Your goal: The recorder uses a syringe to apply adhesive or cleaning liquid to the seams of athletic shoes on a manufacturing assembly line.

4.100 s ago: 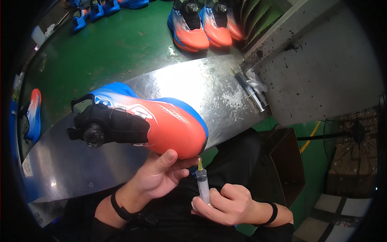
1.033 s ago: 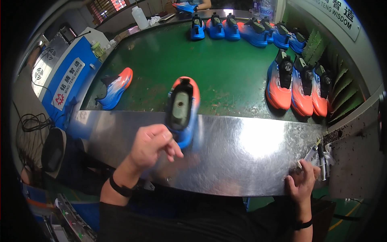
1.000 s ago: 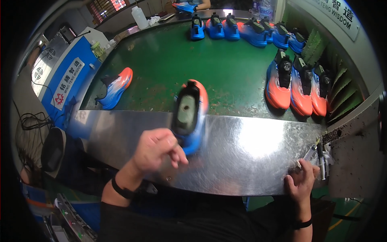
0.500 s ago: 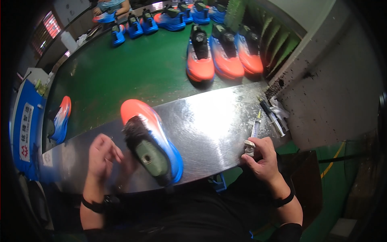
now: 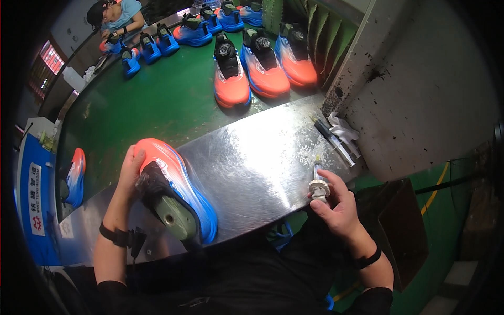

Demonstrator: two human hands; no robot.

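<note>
On the metal table point(image 5: 247, 199), toward its left part, a red-orange, white and blue shoe point(image 5: 185, 184) sits or is held just over the surface; which of the two cannot be told. Its toe points away to the upper left, and the opening, with a green insole bearing a round hole, faces the wearer. The left hand point(image 5: 129, 170) is clamped on the toe end from its left side, the thumb against the upper and the other fingers partly hidden behind.

Well apart, near the table's right end, the right hand point(image 5: 338, 203) is closed around the plunger end of a syringe point(image 5: 317, 169), whose yellowish tip points away from the wearer. Beyond it lie a dark-filled syringe point(image 5: 334, 142) and a crumpled white tissue point(image 5: 343, 129).

Across the green surface point(image 5: 121, 110), three similar shoes point(image 5: 265, 71) stand side by side, toes toward the wearer. A row of shoes point(image 5: 192, 34) stands farther back, near a co-worker point(image 5: 125, 18) in a light blue top. One more shoe point(image 5: 76, 177) stands at the far left.
</note>
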